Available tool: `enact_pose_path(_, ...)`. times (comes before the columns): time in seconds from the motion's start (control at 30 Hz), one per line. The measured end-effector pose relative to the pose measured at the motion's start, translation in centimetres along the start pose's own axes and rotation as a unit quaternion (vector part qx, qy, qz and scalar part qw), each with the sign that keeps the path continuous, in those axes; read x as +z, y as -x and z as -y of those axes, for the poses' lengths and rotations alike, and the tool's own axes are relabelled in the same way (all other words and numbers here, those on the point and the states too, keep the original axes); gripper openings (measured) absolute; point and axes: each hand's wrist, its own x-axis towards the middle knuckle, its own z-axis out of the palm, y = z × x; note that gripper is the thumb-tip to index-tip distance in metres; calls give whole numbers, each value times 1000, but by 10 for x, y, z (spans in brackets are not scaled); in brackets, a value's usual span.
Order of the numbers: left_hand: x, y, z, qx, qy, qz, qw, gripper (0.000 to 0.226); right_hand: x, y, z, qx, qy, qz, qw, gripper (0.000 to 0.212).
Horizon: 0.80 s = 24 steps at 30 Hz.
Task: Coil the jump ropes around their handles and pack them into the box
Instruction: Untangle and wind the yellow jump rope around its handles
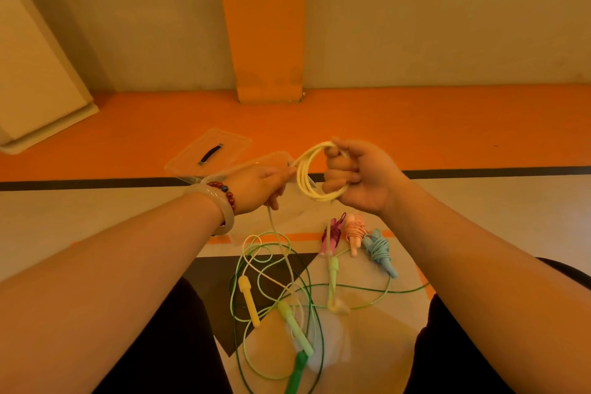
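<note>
My right hand [355,176] grips a coil of yellow jump rope [311,174] with several loops. My left hand [260,189] pinches the same rope where it leaves the coil, and the strand hangs down to the floor. A loose yellow handle [248,301] lies below among tangled green ropes [278,323] with light green handles [295,328] and a dark green one [297,371]. Three wound ropes lie to the right: purple [334,233], pink [354,232], blue [380,249]. The clear plastic box [265,166] sits behind my left hand, mostly hidden.
The box's clear lid [209,152] with a dark handle lies on the orange floor behind the box. An orange pillar [265,41] stands at the wall ahead. A pale cabinet [35,73] is at the far left. My legs frame the ropes on both sides.
</note>
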Motion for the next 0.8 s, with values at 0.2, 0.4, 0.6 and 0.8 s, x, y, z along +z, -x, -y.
enact_pose_path(0.2, 13, 7, 27, -65, -74, 107, 989, 24, 9, -7, -7, -162, -21, -35, 986, 20)
enact_pose_path(0.4, 10, 10, -7, 30, -214, 120, 969, 29, 3, -9, -37, -212, 679, -103, 695, 12)
enact_pose_path(0.6, -9, 0, -24, 80, -138, -3, 987, 31, 11, -17, -43, -135, 595, -145, 779, 29)
enact_pose_path(0.8, -2, -9, -15, 69, -43, -51, 995, 25, 4, -23, -29, -16, 476, -143, 868, 42)
